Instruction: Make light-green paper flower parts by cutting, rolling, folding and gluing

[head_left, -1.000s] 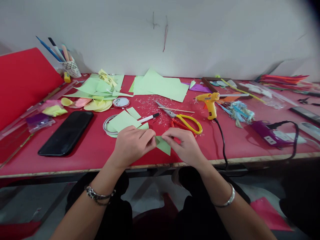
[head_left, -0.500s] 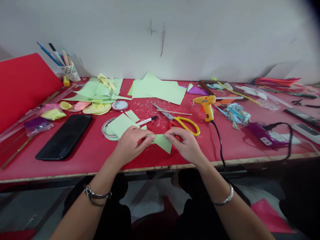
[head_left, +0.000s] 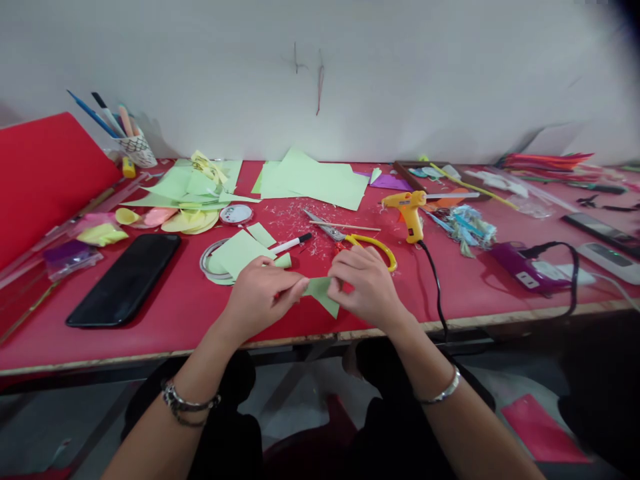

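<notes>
A small piece of green paper point(head_left: 323, 293) is stretched between my two hands just above the near part of the red table point(head_left: 200, 333). My left hand point(head_left: 265, 290) pinches its left end between thumb and fingers. My right hand point(head_left: 367, 283) has its fingers curled on the right end, covering part of it. One corner of the paper hangs down toward me. Behind my hands lie scissors point(head_left: 373, 245) with yellow handles, a thin wooden stick point(head_left: 345, 226) and a white marker point(head_left: 291, 244) with a black cap. Cut green paper point(head_left: 243, 252) rests on a roll of tape point(head_left: 207, 263) beside my left hand.
A yellow glue gun point(head_left: 411, 212) stands at right, its black cord point(head_left: 434, 280) running over the table edge. A black phone point(head_left: 125, 280) lies at left. Green sheets point(head_left: 315, 180) and a pen cup point(head_left: 137, 148) are at the back. A purple power strip point(head_left: 520, 267) sits far right.
My right hand's fingers have curled in more and now cover more of the paper's right side. Both hands are slightly lower in view, and the view has shifted a little.
</notes>
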### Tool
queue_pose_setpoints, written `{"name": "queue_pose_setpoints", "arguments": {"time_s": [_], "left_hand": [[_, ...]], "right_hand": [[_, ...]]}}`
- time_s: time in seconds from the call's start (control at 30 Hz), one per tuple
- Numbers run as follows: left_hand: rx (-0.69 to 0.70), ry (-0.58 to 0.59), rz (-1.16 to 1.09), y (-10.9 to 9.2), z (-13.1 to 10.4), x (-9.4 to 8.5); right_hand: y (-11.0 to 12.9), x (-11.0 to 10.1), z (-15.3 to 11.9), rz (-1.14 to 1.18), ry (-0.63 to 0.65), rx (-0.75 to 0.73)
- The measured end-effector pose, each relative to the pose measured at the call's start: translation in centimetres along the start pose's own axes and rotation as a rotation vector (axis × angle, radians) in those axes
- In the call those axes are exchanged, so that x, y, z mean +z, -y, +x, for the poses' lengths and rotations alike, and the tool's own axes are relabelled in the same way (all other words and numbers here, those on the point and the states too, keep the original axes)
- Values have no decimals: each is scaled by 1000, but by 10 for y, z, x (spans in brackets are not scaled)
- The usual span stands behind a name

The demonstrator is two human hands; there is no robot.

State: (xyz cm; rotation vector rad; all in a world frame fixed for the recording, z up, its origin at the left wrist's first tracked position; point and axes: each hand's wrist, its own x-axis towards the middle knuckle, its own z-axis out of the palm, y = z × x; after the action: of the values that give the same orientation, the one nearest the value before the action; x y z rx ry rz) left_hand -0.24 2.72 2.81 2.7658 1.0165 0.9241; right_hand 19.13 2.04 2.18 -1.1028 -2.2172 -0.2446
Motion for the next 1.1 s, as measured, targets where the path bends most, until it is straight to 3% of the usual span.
{"name": "queue_pose_setpoints", "arguments": {"time_s": [0.1, 0.2, 0.27, 0.4, 0.53, 0.67, 0.77, 0.87, 1.0, 1.03, 1.1], "left_hand": [[-29, -41, -75, 2, -1, -7], [-36, -82, -83, 1, -1, -8], [-2, -97, -34, 1, 0, -6], [45, -73, 34, 0, 0, -3], [126, -12, -165, -1, 0, -6], [-77, -83, -261, -1, 2, -5], [-200, 3, -245, -1, 4, -2], [-266, 81, -303, -3, 5, -1], [-382, -44, -182, -4, 5, 1], [-394, -55, -149, -4, 5, 2], [-391, -38, -163, -4, 5, 3]], "right_hand": [[-12, -5, -3, 64, -66, 78], [-11, -9, -3, 284, -148, 169], [-6, -11, -1, 416, -100, 160], [2, -7, 3, 514, 143, 81], [-1, 0, 2, 581, 57, 178], [-1, 4, 1, 782, -28, 297], [2, 6, 2, 888, -10, 320], [3, 7, 4, 842, -93, 326], [6, 5, 5, 591, -467, 390], [8, 5, 4, 524, -501, 363], [13, 6, 4, 385, -442, 264]]}}
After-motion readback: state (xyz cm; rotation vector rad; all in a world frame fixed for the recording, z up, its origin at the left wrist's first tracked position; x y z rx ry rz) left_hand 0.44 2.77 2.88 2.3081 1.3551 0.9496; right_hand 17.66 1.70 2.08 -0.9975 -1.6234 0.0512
